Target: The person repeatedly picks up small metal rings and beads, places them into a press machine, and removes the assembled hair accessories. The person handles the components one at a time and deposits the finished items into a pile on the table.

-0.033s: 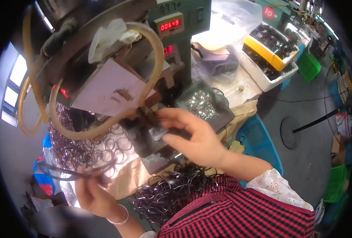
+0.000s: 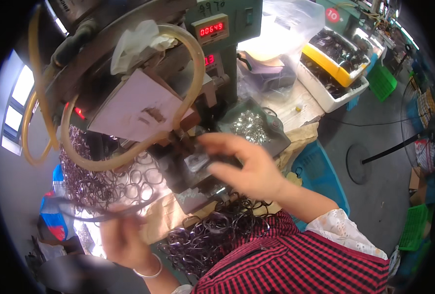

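My left hand (image 2: 125, 240), blurred by motion, pinches a thin dark loop-like band (image 2: 97, 214) at the lower left. The band is smeared too. At the press machine (image 2: 198, 93), my right hand (image 2: 247, 166) has thumb and forefinger spread apart, with nothing visible between them. Its fingertips are beside a small shiny metal block (image 2: 196, 161) under the machine's tooling. Just beyond that hand sits a dark tray (image 2: 281, 139) of small shiny metal pieces (image 2: 249, 127). A heap of dark bands (image 2: 207, 237) lies on my lap against the red-and-black checked apron (image 2: 256, 259).
More dark rings (image 2: 90, 176) cover the bench at left. A yellowish hose (image 2: 198, 59) loops before a pink card (image 2: 134, 108) on the machine. To the right are a blue basket (image 2: 325, 171), a yellow bin (image 2: 328, 63) and a floor stand (image 2: 359, 164).
My left hand has shifted slightly right with the dark band. The right hand has moved a little to the right, its thumb drawing back from the metal block.
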Demonstrator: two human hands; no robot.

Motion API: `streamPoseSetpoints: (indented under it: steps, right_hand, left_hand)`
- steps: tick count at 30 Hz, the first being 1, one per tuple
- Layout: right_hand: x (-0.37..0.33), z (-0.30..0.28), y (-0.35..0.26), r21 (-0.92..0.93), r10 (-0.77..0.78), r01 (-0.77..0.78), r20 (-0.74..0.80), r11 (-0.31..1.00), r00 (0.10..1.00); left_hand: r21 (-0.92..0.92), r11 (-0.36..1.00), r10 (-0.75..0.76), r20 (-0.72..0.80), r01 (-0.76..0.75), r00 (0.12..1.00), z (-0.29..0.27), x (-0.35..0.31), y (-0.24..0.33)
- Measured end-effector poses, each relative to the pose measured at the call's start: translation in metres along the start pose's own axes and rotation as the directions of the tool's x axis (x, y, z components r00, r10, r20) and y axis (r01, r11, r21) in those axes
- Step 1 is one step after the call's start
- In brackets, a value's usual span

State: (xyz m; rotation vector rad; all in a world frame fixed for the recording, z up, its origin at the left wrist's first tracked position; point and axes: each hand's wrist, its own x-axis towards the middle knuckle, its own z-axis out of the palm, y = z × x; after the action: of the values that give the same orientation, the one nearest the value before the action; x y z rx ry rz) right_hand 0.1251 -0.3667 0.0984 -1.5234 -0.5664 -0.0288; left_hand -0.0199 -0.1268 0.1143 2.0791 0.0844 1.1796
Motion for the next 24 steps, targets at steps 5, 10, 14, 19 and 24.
streamPoseSetpoints:
  steps: [5, 10, 14, 19, 24]
  right_hand:
    - [-0.005, -0.074, 0.09, -0.939, -0.174, -0.036, -0.101, 0.342, 0.98]
    - [0.006, -0.081, 0.111, -0.818, -0.314, 0.147, -0.043, 0.556, 0.948]
    - [0.011, -0.074, 0.099, -0.724, -0.091, -0.07, -0.182, 0.687, 0.979]
    - [0.008, -0.069, 0.09, -0.669, -0.222, 0.024, -0.213, 0.743, 0.951]
    - [-0.002, -0.076, 0.089, -0.616, -0.123, -0.082, -0.283, 0.784, 0.951]
  left_hand:
    - [0.006, 0.944, 0.306, 0.361, -0.33, 0.881, 0.063, 0.019, 0.028]
    - [-0.066, 0.92, 0.385, 0.332, -0.387, 0.861, 0.091, 0.024, 0.022]
    - [-0.056, 0.925, 0.37, 0.354, -0.376, 0.859, 0.092, 0.029, 0.019]
    - [-0.076, 0.932, 0.355, 0.377, -0.354, 0.855, 0.088, 0.032, 0.02]
    - [0.076, 0.938, 0.287, 0.371, -0.337, 0.883, 0.065, 0.025, 0.049]
